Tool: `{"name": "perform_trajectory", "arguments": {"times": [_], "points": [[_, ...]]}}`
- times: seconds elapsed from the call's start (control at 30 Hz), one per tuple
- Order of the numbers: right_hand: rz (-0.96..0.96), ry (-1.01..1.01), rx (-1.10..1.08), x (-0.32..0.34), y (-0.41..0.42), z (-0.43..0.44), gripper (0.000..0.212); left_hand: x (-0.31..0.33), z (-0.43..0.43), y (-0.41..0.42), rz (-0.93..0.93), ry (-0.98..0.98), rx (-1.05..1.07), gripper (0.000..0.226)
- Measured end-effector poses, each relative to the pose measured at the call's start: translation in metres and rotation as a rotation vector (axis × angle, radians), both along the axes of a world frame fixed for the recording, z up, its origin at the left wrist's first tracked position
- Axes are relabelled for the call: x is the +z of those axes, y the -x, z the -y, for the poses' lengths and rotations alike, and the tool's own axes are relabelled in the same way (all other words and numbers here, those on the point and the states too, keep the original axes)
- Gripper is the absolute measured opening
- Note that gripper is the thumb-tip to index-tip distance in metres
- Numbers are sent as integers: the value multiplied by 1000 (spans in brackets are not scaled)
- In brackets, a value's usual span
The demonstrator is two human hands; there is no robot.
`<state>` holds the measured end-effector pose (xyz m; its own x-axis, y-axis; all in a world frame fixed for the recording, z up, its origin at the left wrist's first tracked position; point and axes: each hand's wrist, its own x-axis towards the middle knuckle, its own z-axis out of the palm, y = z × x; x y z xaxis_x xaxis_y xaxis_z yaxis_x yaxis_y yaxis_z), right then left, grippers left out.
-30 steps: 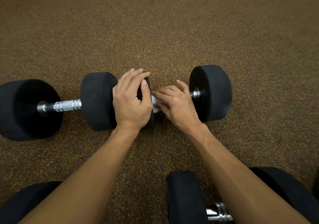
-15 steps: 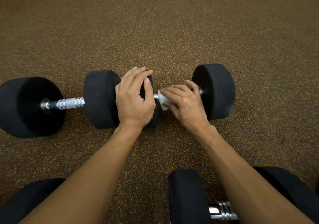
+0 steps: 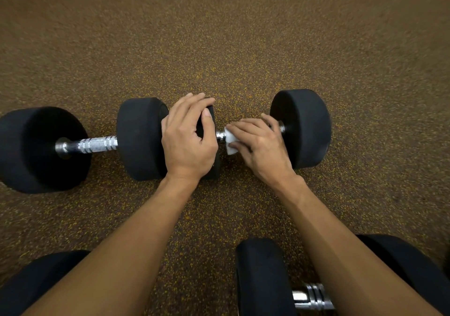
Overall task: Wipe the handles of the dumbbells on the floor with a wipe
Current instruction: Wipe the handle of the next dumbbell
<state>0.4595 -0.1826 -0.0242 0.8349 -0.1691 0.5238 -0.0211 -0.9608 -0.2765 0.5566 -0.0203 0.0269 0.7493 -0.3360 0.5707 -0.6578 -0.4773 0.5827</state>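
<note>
The left hand point(image 3: 187, 142) holds one black head of the dumbbell point(image 3: 302, 128), and the right hand point(image 3: 263, 145) grips the white wipe point(image 3: 230, 142) around its handle point(image 3: 220, 135).

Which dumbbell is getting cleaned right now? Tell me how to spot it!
Look at the speckled brown floor, where two black dumbbells lie end to end across the middle. Pick the right dumbbell, whose inner weight the left hand grips. Unlike the left dumbbell with its bare handle, its shiny handle is covered by the right hand holding a white wipe.
</note>
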Motion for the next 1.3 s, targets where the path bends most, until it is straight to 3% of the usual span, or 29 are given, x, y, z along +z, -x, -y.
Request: {"name": "perform_trajectory", "arguments": {"times": [0.13, 0.4, 0.63, 0.8, 1.17, 1.3], "points": [[-64, 3, 19, 2, -13, -15, 39, -1, 0, -1, -1, 2, -9, 31], [19, -101, -71, 5, 2, -12, 29, -1, 0, 0, -3, 4, -7, 31], [-18, -134, -253, -3, 15, -15, 38, -1, 0, 0, -5, 9, -9, 31], [-98, -185, -222, 10, 10, -22, 44, -1, 1, 0, -1, 11, -14, 31], [38, -259, -329, 9, 2, -18, 25, -1, -1, 0, -11, 21, -18, 31], [-3, -259, -212, 9, -9, -27, 26, -2, 0, 0, -10, 19, -21, 31]]}}
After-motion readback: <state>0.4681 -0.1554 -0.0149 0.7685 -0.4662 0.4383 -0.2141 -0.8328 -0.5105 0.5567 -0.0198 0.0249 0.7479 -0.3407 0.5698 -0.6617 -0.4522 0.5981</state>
